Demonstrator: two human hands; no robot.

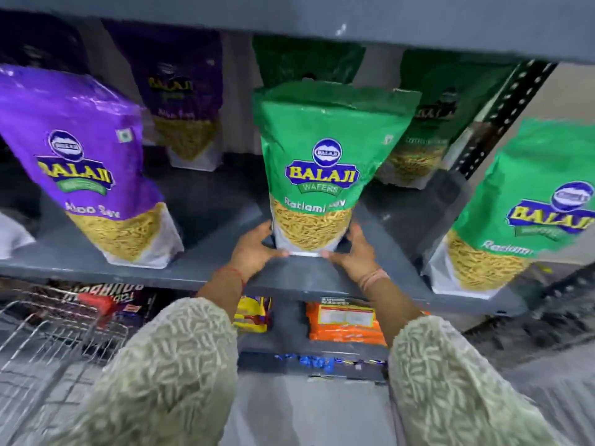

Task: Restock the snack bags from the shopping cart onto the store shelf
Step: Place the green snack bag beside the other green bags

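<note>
On grey shelf: four green bags, two purple; both hands' grip clamped on green bag.

orange packets, yellow packet, grey floor

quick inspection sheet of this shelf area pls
surface: grey metal shelf, bare patches between bags
job's things: green bag upright at shelf middle, held at its base; another green bag at right; purple bag at left; more bags behind, blurred
clutter: orange packs and yellow pack on the lower shelf
grippers: left hand and right hand flank the green bag's base
cables: nothing seen
surroundings: wire cart at lower left; perforated upright at right
</note>
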